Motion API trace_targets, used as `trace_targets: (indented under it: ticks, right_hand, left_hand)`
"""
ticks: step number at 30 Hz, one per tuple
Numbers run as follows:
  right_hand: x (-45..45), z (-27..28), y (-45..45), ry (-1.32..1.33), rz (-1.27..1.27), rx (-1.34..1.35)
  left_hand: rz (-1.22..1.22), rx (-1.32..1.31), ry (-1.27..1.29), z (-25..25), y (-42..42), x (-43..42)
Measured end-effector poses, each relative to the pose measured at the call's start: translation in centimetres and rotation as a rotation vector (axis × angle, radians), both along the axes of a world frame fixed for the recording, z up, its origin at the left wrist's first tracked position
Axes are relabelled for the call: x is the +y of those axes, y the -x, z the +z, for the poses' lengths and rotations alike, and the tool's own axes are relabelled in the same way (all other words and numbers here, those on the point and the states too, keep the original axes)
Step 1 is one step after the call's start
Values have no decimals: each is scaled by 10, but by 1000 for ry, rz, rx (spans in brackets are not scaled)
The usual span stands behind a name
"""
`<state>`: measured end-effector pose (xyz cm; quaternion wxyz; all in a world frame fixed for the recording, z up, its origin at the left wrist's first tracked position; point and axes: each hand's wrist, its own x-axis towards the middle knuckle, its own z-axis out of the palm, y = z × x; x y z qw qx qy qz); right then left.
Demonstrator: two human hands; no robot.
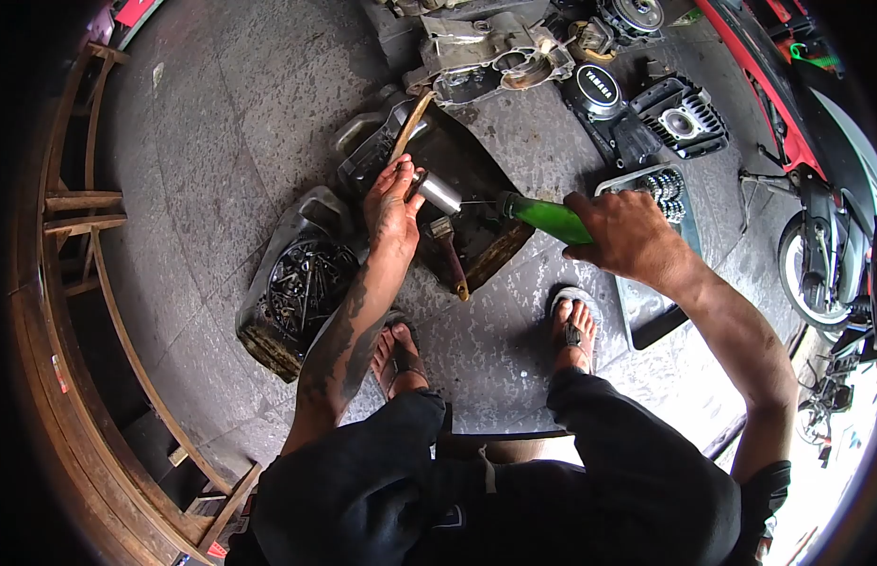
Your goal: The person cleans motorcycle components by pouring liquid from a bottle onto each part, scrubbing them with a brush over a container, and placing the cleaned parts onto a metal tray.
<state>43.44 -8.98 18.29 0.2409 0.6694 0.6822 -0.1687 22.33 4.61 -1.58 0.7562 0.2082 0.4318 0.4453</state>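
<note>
Grey floor (212,141) gives us open room on the left, between the wooden frame (42,321) and the tub (269,354) of bolts; on the right, the gear tray (643,325) and a motorcycle (816,255) crowd the edge. A brush (450,255) lies across the near edge of the pan (469,141).

Our view cuts off the motorcycle, glare washes out the lower right, and our left hand (393,209) hides part of the metal cylinder (438,193). Its fingers clamp that cylinder, tilted, over the pan. Our right hand (627,231) wraps its fingers round a green bottle (550,219), mouth near the cylinder but apart; we cannot tell what the thin line between them is.
</note>
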Motion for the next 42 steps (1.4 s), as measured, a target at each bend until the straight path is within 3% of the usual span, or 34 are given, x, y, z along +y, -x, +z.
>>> trace_targets:
  ticks: [6,11,18,23,32,42]
  right_hand:
    - [9,6,-5,0,-23,51]
    - [11,9,-6,-208,48,75]
    - [-1,-4,-12,-142,-38,111]
    - [-22,-29,-14,-36,-98,129]
    - [-41,-34,-19,-129,-159,288]
    - [-52,-41,-23,-156,-188,326]
  left_hand:
    - [-58,14,-31,10,-5,-4]
    - [-148,55,-148,12,-8,-9]
    - [-130,37,-151,16,-5,-4]
    - [-121,-10,-68,9,2,10]
    - [-138,-106,35,-19,11,25]
    - [-79,-99,183,-12,11,18]
